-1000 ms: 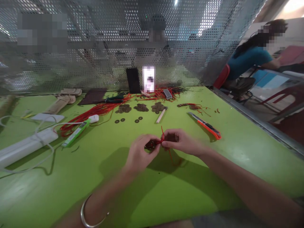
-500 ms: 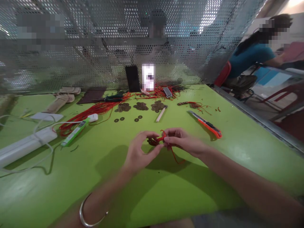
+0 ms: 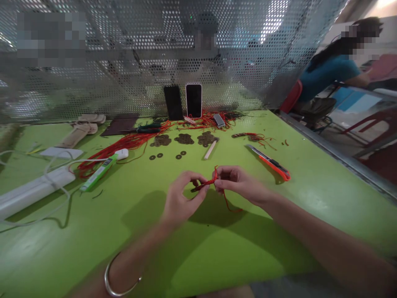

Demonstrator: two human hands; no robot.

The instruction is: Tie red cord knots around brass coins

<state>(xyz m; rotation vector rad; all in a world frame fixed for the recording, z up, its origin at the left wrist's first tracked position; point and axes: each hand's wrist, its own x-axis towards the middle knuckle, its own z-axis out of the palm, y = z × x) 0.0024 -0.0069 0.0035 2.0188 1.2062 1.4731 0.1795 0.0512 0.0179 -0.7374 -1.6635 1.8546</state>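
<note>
Head view:
1. L hand [image 3: 182,199]: thumb + index drawn nearly together, pinching left part of red knotted piece [image 3: 211,182]. Other fingers partly hidden. Dark flat bit [image 3: 196,189] sticks out to left btwn them, edge-on; can't tell exactly what.
2. R hand [image 3: 240,183]: thumb pressed toward bent index, small pinch at right end of same piece; contact pt partly hidden.
3. Piece posn: held btwn both hands, over middle of green table [image 3: 229,252], tilted slightly up to right. Short red end [image 3: 216,168] stands up nr R fingers; long red tail [image 3: 228,205] hangs below R hand, curving right.
4. Step (judged): tightening or adjusting cord turns. L pinch best used as clamp, close to turns, so piece can't twist; R does fine pulling.
5. Technique: smooth pull, even tension, each turn flush w/ neighbor. Jerky pull prob. leaves gaps or lopsided turns.
6. Tail mgmt: long tail best left free to right, not trapped under fingers or crossed w/ short end.
7. Safety: utility knife [image 3: 273,164] lies far right of R hand, well apart; give blade end room. Coin piles [image 3: 185,139] lie far side, well beyond hands.
</note>
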